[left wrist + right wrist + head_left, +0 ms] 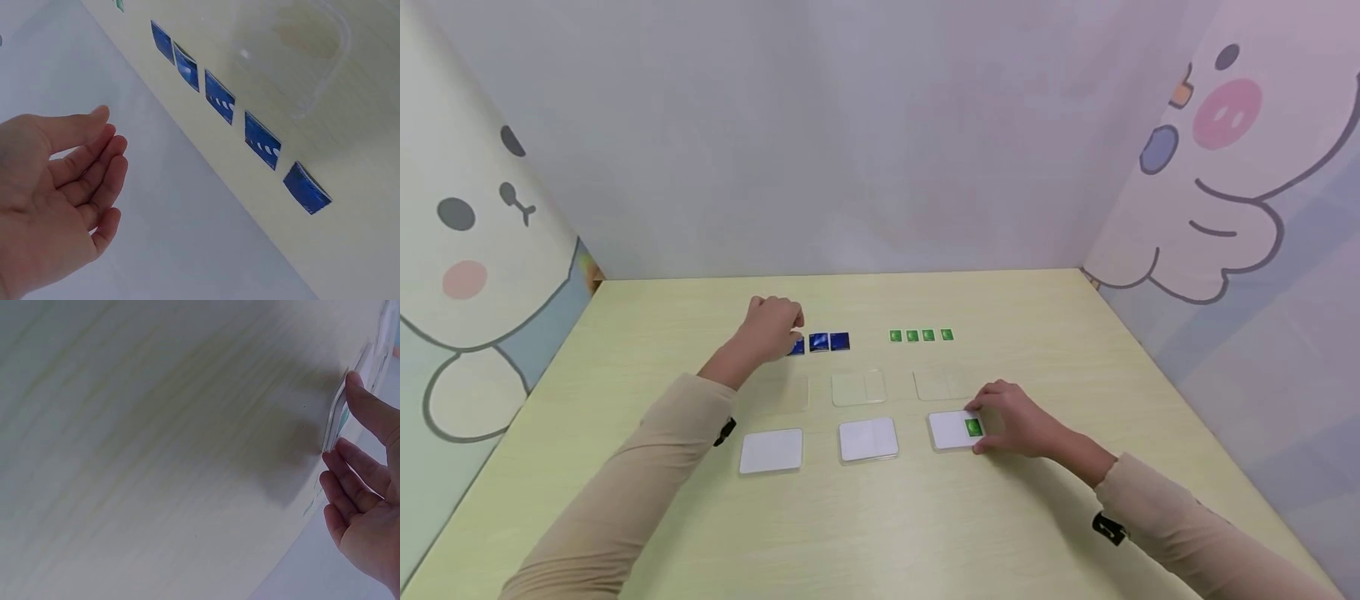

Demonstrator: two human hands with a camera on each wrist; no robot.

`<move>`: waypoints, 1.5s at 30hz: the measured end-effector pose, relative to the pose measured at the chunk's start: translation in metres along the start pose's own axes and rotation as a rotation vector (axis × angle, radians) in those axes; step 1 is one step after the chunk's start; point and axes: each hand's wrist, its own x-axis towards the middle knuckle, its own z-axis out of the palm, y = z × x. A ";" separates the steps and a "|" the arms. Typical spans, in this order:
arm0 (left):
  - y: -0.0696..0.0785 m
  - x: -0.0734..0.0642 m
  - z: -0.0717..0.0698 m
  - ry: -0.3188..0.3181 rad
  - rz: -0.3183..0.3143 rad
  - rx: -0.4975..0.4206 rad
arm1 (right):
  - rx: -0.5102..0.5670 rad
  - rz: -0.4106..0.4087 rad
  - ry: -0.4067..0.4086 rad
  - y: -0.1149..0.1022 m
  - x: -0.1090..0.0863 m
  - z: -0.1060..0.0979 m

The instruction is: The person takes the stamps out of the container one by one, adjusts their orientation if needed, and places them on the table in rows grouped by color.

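My left hand (771, 325) hovers above the left end of a row of small dark blue picture squares (839, 341), its fingers loosely bent with nothing between them. The left wrist view shows several of these blue squares (262, 140) lying apart from the hand. At the right, my right hand (1015, 421) holds a shallow white-filled clear case (947, 431) by its right end, thumb at the near corner and fingers at the far one. A green square (973, 427) lies on that case's white surface, beside the hand. The case's edge (334, 419) shows between thumb and fingers in the right wrist view.
Two more white-filled cases, the left one (771, 451) and the middle one (868, 439), lie in line with the held one. Behind them are three clear lids (850, 388). Several green squares (928, 335) form a row farther back. Fabric walls (850, 167) border the table.
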 end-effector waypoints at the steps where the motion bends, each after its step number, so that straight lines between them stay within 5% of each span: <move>1: 0.004 -0.001 -0.001 0.004 0.011 0.003 | 0.001 -0.004 0.001 0.000 0.000 0.000; 20: 0.061 0.000 0.007 0.013 0.124 0.028 | -0.023 -0.011 0.010 0.001 -0.001 0.003; 45: 0.121 0.004 0.027 -0.060 0.229 0.060 | -0.060 -0.024 -0.025 -0.004 -0.003 -0.006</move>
